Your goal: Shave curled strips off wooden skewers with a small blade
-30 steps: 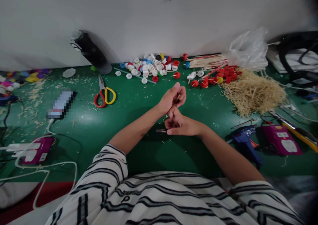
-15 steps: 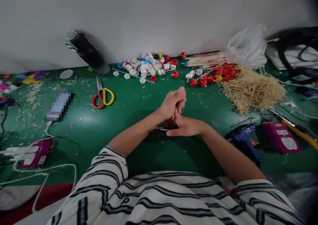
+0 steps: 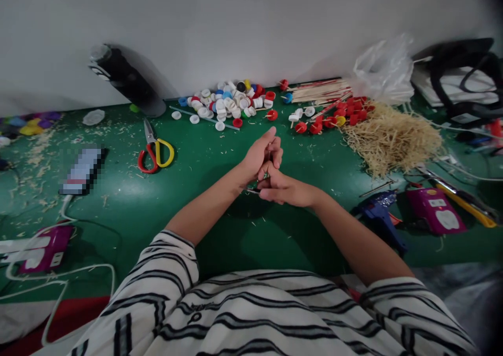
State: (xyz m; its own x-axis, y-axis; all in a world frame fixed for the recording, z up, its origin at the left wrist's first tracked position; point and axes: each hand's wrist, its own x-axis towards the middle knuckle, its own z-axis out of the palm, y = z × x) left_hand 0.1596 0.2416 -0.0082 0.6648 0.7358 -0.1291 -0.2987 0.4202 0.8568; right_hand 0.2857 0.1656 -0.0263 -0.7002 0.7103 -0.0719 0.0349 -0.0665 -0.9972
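Note:
Over the green table, my left hand (image 3: 262, 152) is turned up with its thumb raised and fingers curled inward. Whatever those fingers hold, if anything, is hidden. Just below and to the right, my right hand (image 3: 288, 187) touches the left one, its thumb pointing left and its fingers bent. Under that thumb a slim tool (image 3: 252, 191) with a pale, thin tip sticks out toward my left wrist. Its kind does not show, since most of it lies inside the right hand.
Scissors (image 3: 154, 149) lie left of my hands. Behind are piled bottle caps (image 3: 223, 103), wooden sticks (image 3: 320, 92) and red caps on sticks (image 3: 316, 125). Straw-like shreds (image 3: 393, 138), a blue glue gun (image 3: 379, 214), a utility knife (image 3: 463, 201) and a purple socket box (image 3: 436, 211) are right.
My hands have shifted slightly left in the view, as the whole scene has. The left hand's fingers have loosened somewhat from around the right hand's fingers. The slim tool stays in the right hand.

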